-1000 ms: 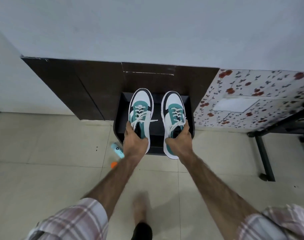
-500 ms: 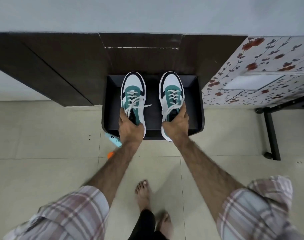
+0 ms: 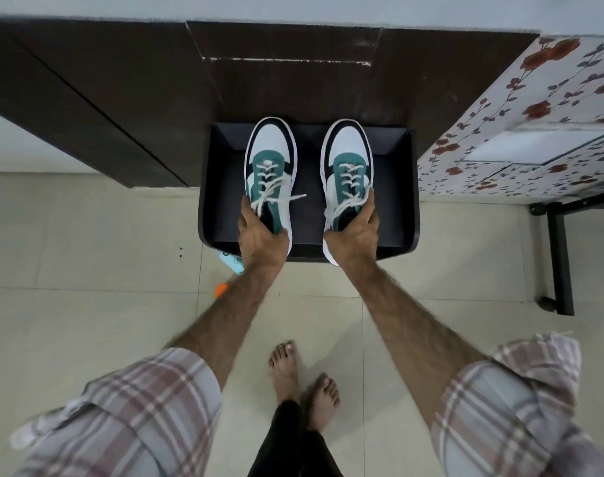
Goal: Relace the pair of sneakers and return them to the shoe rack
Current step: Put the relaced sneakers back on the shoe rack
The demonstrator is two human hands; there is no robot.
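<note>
Two laced sneakers hang over the shoe rack (image 3: pixel 221 187): left hand (image 3: pixel 261 237) grips the left sneaker (image 3: pixel 271 166), right hand (image 3: pixel 354 235) the right sneaker (image 3: pixel 347 160). Returning step; next, probably lower both and let go.

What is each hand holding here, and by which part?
The left hand grips the left sneaker at its heel end. The right hand grips the right sneaker the same way, over the shoe rack.

Both arms reach straight out and down, side by side. The left hand (image 3: pixel 261 235) and right hand (image 3: pixel 353 235) are each curled in a grip, knuckles up.
</note>
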